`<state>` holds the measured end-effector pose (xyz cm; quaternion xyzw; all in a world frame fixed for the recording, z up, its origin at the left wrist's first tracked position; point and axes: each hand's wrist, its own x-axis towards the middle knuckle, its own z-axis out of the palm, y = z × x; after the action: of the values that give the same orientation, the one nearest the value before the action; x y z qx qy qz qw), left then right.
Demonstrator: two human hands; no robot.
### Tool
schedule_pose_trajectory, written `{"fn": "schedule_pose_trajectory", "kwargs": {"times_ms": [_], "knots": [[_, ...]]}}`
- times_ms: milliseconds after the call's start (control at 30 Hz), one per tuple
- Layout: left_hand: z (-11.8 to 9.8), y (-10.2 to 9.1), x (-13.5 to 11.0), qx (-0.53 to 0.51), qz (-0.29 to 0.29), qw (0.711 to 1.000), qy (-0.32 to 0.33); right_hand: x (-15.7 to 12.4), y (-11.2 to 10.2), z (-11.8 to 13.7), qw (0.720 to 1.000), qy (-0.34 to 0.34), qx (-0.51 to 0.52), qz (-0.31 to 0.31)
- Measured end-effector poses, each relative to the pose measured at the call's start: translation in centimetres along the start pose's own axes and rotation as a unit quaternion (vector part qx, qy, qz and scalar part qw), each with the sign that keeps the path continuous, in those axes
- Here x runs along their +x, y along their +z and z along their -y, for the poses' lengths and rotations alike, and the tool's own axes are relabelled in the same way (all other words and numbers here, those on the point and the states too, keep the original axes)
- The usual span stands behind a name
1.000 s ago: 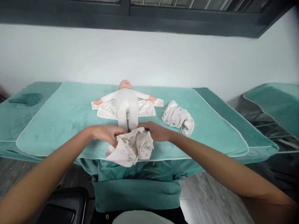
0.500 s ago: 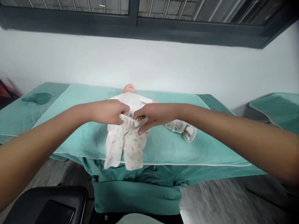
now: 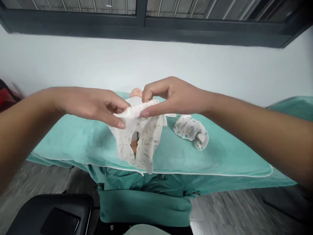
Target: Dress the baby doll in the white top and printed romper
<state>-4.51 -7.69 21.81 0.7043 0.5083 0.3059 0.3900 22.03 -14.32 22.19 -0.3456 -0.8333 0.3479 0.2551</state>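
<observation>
Fingers of left hand [image 3: 97,106] and right hand [image 3: 176,96] pinch the waistband of small white printed cotton trousers [image 3: 145,143], now raised off the teal-covered bed [image 3: 73,143], legs hanging open.

On the teal mat [image 3: 73,140], which is spread over a table below a dark window frame [image 3: 156,27], a bunched printed cloth [image 3: 192,132] is laid near a doll [image 3: 136,92], and a black object [image 3: 51,215] is seen at the lower left.

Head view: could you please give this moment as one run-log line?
left hand: pinching baby trousers | right hand: pinching baby trousers | baby trousers: legs hanging | doll: on teal mat behind
</observation>
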Motion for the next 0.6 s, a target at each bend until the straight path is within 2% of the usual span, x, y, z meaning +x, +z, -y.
{"fn": "schedule_pose_trajectory", "kwargs": {"times_ms": [67,167,233,300,367,400,500,567,600], "knots": [[0.4,-0.2,0.0,-0.022,0.028,0.999,-0.014,-0.2,0.2,0.3,0.999,-0.001,-0.03,-0.017],[0.5,0.1,-0.4,0.006,0.076,0.997,-0.027,-0.5,0.3,-0.4,0.997,0.013,-0.075,0.014],[0.5,0.2,-0.4,0.068,0.121,0.99,-0.015,-0.8,-0.1,-1.6,0.993,0.026,-0.112,0.036],[0.5,0.2,-0.2,0.155,0.183,0.971,0.017,-1.0,-0.7,-2.9,0.989,0.043,-0.136,0.035],[0.8,0.2,0.3,0.222,0.204,0.952,0.052,-1.0,-1.4,-4.1,0.987,0.078,-0.138,0.029],[1.0,0.5,0.6,0.235,0.184,0.952,0.065,-0.8,-1.6,-4.5,0.986,0.101,-0.129,0.034],[2.0,2.0,1.5,0.191,0.052,0.976,0.087,0.4,-0.6,-5.3,0.987,0.144,-0.037,0.067],[3.1,3.7,2.2,0.125,-0.021,0.988,0.085,2.1,1.6,-6.1,0.987,0.129,0.087,0.051],[3.8,4.5,2.7,0.089,-0.045,0.992,0.081,3.2,3.0,-6.8,0.981,0.113,0.157,0.02]]}}
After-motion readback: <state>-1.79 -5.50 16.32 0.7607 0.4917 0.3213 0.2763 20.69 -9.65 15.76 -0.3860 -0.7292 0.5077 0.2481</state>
